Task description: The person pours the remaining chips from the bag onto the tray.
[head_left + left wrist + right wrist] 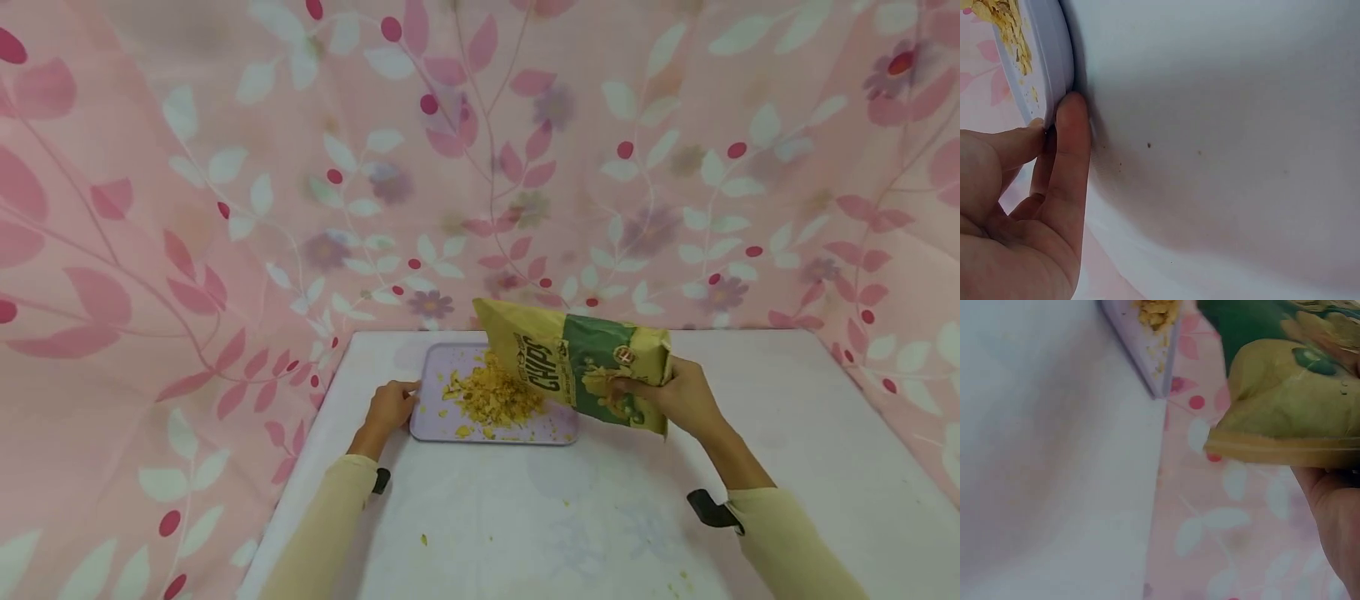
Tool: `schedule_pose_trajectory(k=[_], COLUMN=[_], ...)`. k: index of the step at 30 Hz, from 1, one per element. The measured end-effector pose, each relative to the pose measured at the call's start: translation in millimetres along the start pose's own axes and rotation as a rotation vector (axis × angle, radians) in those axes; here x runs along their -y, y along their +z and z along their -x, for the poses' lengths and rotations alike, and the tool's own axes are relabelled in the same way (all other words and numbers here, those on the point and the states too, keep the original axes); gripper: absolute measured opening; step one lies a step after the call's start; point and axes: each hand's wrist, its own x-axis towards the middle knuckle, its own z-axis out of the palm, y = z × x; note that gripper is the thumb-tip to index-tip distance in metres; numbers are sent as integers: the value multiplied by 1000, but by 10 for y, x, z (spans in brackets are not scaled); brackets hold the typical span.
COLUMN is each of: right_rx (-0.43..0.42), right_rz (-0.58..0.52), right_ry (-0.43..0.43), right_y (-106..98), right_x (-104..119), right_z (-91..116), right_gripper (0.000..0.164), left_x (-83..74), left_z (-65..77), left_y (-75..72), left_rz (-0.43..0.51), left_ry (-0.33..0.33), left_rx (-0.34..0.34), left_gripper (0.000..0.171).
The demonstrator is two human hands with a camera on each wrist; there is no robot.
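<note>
The chips bag [573,362] is yellow with a broad green band, dark "CHIPS" lettering, a picture of chips and a small round emblem; its surface is creased, and a flat seam closes its right end. It is held slantwise, its left end over the far right part of a pale lilac tray [480,442]. Broken yellow chips [495,396] lie heaped on the tray, with small flakes scattered around the heap. Whether the bag touches the heap cannot be told.

The right hand [686,400] grips the bag at its right end, thumb across the front face, the forearm reaching in from the near right. The left hand [392,406] pinches the tray's left edge, thumb at the rim and fingers against the outer wall; its forearm comes from the near left. Both arms wear cream sleeves [322,517].

The tray rests on a white tabletop [637,500], where a few crumbs [423,540] lie nearer the person. Pink floral cloth [487,167] hangs behind.
</note>
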Motion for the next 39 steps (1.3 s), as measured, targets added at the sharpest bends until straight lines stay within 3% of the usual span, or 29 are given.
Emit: schedule_pose_trajectory(k=[3,7,10,14,18,21,25,28,32,37,39], right_rx=[-37,-82,-58,2,-14,-62,-58,-4,-20,-135,-143], right_rz=[-47,-108,-73,-4,-52,-133,-112,-47,-89,-287,-278], right_ry=[42,17,-12,4,28,-20,-41,15,53,-90,-114], right_y=[-47,-120,-157,-202,-243,-244,-190,-145,-156,-184,-164], right_x=[-1,51,152,126,52,77,51,7,5,47,43], right_z=[25,28,11,-29,-44,-42,-33,-15,5,-43,-49], right_gripper=[41,42,41,41,42,44,44,45,45,51,52], left_x=[8,21,14,-27,-30,-26,-17,-6,1,6,7], left_z=[10,0,-26,-29,-10,-4,-2,-3,-1,4,1], left_y=[15,22,15,10,16,15,18,19,19,11,2], left_rz=[5,9,-6,-9,4,20,33,26,21,23,19], left_ry=[0,-12,-1,18,12,2,-1,-2,2,-9,-10], left_rx=[7,4,2,9,16,19,20,15,21,24,17], left_gripper=[39,40,40,40,40,40,40,40,41,41,41])
